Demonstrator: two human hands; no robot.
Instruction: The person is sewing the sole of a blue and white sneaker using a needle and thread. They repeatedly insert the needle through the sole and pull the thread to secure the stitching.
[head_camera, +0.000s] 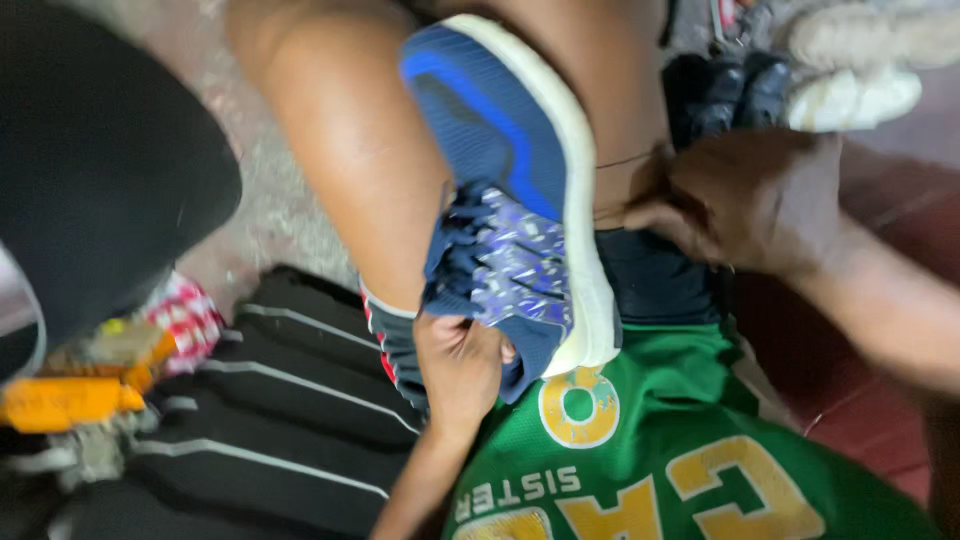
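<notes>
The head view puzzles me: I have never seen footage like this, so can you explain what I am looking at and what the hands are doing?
The camera sits on a person's head and looks down at their own lap, so there is no machine, only two bare hands. The left hand grips a blue shoe with a white sole at its opening, resting against the bare knee. The right hand pinches a thin thread that runs to the sole's edge. The person wears a green shirt with yellow letters. More shoes lie beyond, and a black striped bag sits at the left.
</notes>
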